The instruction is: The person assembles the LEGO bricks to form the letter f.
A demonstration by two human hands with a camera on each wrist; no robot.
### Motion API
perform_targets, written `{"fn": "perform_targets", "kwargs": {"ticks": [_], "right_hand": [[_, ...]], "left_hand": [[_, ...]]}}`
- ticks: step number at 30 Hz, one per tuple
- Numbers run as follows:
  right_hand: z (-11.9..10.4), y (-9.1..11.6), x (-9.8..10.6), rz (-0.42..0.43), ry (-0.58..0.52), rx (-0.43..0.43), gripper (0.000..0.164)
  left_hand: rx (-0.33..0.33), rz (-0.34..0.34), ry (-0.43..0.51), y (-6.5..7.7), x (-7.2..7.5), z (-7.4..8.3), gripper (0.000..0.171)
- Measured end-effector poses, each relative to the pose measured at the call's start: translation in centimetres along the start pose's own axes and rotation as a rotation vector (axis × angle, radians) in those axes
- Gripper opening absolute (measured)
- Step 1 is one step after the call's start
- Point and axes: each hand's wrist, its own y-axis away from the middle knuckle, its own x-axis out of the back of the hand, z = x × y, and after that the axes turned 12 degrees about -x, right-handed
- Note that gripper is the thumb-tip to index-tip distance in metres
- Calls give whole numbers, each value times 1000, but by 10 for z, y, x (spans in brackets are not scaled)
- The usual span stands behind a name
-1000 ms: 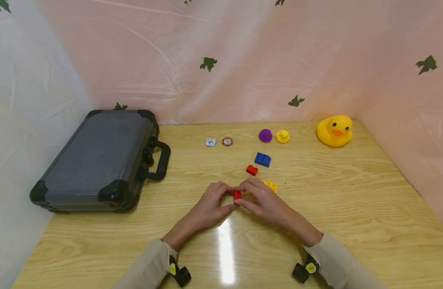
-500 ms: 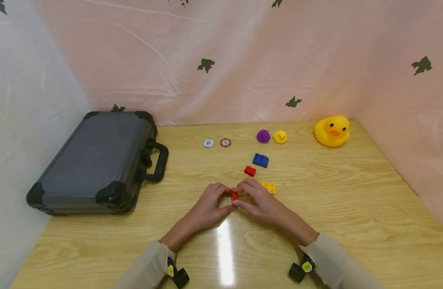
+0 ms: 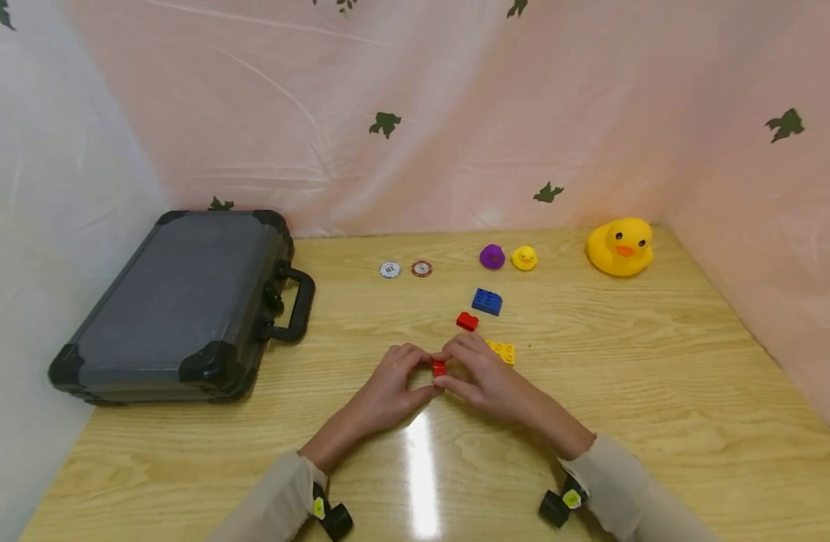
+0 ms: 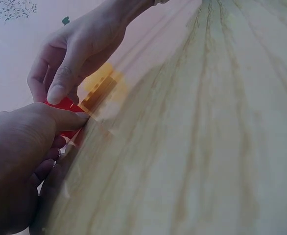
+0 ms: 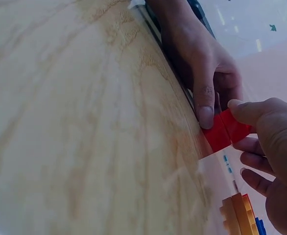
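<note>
In the middle of the table, both hands meet at two stacked red toy bricks. A seam between the bricks shows in the right wrist view. My left hand (image 3: 393, 388) pinches the lower red brick (image 5: 216, 133) between thumb and fingers, low at the tabletop. From the other side, my right hand (image 3: 485, 376) grips the upper red brick (image 5: 237, 126) with its thumb and fingertips. The fingers hide much of both bricks. Partly behind the right hand lies a yellow brick (image 3: 504, 351). Beyond it are a loose red brick (image 3: 467, 321) and a blue brick (image 3: 487, 302).
A closed grey case (image 3: 177, 301) with a black handle (image 3: 301, 305) lies at the left. Two poker chips (image 3: 390, 269), a small purple duck (image 3: 492, 257), a small yellow duck (image 3: 524, 258) and a large yellow duck (image 3: 620, 248) stand along the back, before a pink cloth (image 3: 455, 181).
The head view has shifted slightly. Both hands keep hold of the red bricks at about the same spot, and a little less red shows between the fingers.
</note>
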Motion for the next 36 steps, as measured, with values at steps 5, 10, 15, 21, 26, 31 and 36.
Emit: {"fn": "perform_targets", "kwargs": {"ticks": [5, 10, 15, 21, 26, 31, 36], "right_hand": [[-2, 1, 2, -4, 62, 1, 27], [0, 3, 1, 9, 96, 3, 34], [2, 4, 4, 28, 110, 17, 41], [7, 9, 20, 75, 95, -28, 37], [19, 13, 34, 109, 108, -88, 36], [31, 17, 43, 136, 139, -120, 37], [42, 20, 47, 134, 158, -140, 41]], "left_hand": [[-24, 16, -13, 0, -2, -2, 33], [-11, 3, 5, 0, -2, -2, 34], [9, -5, 13, -1, 0, 0, 34], [5, -6, 17, -1, 0, -1, 35], [15, -11, 17, -1, 0, -1, 36], [29, -16, 30, -2, 1, 1, 37], [38, -16, 34, -1, 1, 1, 36]]}}
